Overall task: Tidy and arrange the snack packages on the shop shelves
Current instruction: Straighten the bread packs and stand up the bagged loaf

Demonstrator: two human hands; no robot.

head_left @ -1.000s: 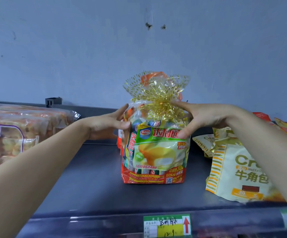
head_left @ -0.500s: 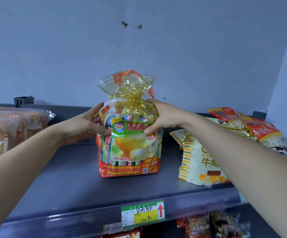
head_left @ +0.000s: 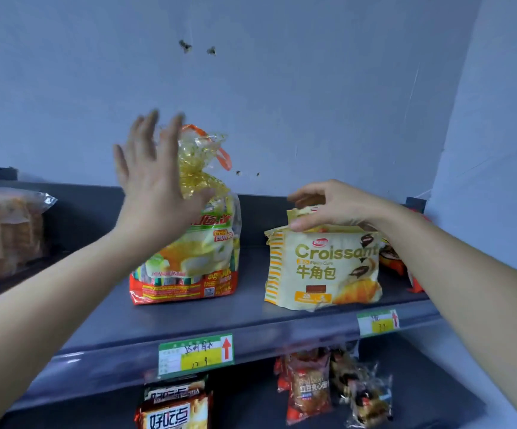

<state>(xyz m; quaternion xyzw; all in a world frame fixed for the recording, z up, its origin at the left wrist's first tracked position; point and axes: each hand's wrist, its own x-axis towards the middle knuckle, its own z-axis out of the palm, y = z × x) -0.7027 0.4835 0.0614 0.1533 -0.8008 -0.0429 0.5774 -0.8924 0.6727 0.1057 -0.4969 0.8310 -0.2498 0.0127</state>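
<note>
so the right hand (head_left: 334,205) pinches the crinkly top seam of the cream-yellow plastic croissant bag (head_left: 322,270) standing on the grey metal shelf (head_left: 251,317), looks light and squashy so I'd grab there, while the left hand (head_left: 155,187) has fingers (head_left: 146,140) spread wide, holding nothing

The left hand (head_left: 155,187) is raised, fingers straight and spread, slightly blurred. The right hand (head_left: 334,205) pinches the croissant bag (head_left: 322,267) with thumb and curled fingers.
</note>
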